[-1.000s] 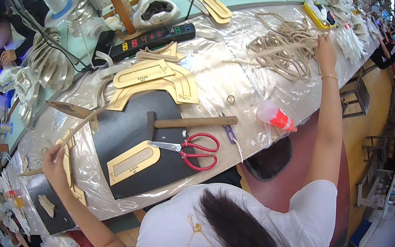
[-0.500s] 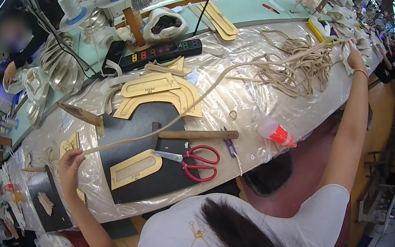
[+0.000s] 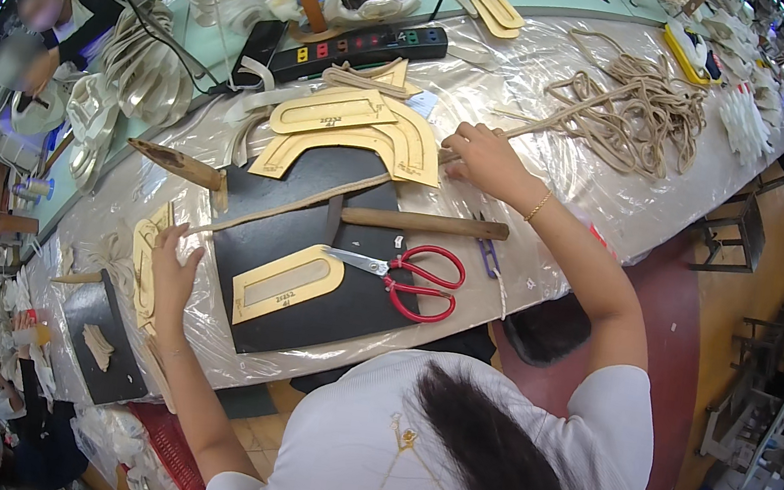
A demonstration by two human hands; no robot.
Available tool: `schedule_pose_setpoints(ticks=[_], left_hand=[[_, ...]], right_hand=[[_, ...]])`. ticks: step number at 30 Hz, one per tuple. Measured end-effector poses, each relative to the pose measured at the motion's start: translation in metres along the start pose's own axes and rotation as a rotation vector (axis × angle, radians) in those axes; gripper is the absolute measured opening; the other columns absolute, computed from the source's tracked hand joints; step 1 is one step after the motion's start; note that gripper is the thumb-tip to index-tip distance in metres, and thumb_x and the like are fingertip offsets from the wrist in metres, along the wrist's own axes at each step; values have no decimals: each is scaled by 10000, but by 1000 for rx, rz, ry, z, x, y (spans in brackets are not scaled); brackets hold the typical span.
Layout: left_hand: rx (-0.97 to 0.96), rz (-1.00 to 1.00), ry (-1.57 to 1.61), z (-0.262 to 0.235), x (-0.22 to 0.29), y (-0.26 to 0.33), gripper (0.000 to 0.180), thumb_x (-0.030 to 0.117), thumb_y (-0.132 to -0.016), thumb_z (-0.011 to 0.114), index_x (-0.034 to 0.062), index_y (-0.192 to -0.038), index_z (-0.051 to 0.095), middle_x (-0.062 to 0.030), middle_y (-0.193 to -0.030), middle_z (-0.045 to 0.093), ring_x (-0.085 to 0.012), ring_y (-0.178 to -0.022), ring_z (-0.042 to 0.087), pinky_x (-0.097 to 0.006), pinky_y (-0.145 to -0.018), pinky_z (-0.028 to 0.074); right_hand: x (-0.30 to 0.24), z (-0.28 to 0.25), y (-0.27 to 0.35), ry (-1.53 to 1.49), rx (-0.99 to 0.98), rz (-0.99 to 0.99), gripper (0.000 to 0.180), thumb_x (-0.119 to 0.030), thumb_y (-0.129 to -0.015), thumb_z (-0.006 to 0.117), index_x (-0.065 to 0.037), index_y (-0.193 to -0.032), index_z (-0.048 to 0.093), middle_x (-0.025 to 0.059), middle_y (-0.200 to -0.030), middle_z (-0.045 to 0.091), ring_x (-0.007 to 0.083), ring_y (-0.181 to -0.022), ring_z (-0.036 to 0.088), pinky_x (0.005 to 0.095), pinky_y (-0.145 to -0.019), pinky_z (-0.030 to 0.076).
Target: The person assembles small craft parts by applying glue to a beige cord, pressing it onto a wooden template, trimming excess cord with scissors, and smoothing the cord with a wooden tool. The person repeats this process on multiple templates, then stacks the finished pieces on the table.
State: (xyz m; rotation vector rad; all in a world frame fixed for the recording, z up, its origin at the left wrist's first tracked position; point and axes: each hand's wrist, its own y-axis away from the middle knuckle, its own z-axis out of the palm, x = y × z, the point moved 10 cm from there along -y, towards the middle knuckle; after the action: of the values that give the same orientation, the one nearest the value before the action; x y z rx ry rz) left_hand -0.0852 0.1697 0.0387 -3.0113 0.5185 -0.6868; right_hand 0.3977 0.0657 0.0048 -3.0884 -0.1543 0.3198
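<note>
A thin beige fabric cord (image 3: 318, 198) slants over a flat black board (image 3: 346, 324); the right hand (image 3: 489, 163) grips it; the left hand's (image 3: 172, 276) fingertips meet it, grip unclear; seemingly a straightening step, the next move calling for even tension.

White short-sleeved top (image 3: 335, 438) and long dark hair (image 3: 503, 451)
The fabric looks finely ribbed, with plain sleeves (image 3: 621, 398) of the same white. A thin gold chain (image 3: 393, 461) with a small pendant (image 3: 407, 439) lies over it, beside the hair. A slender gold bracelet (image 3: 540, 206) circles the right wrist (image 3: 526, 195); the left hand (image 3: 172, 279) and right hand (image 3: 489, 163) are both bare.
</note>
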Motion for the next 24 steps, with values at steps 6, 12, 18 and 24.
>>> schedule_pose_setpoints(ticks=[6,12,18,24], left_hand=[[-12,106,78,7,119,-7,395,139,-868,739,75,-1248,655,-155,-1378,568,-361,-1276,525,-416,-1042,438],[-83,778,306,59,344,22,495,248,-760,851,108,-1205,684,-111,-1359,590,-289,-1263,534,-437,-1091,396],[-342,586,733,93,382,4,279,153,-784,848,56,-1031,760,-66,-819,729,-200,-786,646,-336,-787,496],[-411,608,818,78,348,14,194,77,-798,822,49,-988,797,-53,-758,725,-151,-711,594,-305,-807,454]], right_hand=[[10,1,8,-120,-223,113,237,-258,-814,775,-84,-937,672,79,-938,682,278,-899,656,422,-827,496],[-31,-72,55,-817,-218,38,203,-151,-856,758,-33,-1003,683,80,-876,733,181,-762,686,329,-707,527],[-27,-88,84,-1119,-222,305,170,-84,-872,763,9,-992,685,68,-856,720,104,-739,659,258,-690,526],[-43,-102,85,-1101,-216,128,108,-50,-876,758,28,-925,701,53,-803,710,93,-739,646,244,-696,520]])
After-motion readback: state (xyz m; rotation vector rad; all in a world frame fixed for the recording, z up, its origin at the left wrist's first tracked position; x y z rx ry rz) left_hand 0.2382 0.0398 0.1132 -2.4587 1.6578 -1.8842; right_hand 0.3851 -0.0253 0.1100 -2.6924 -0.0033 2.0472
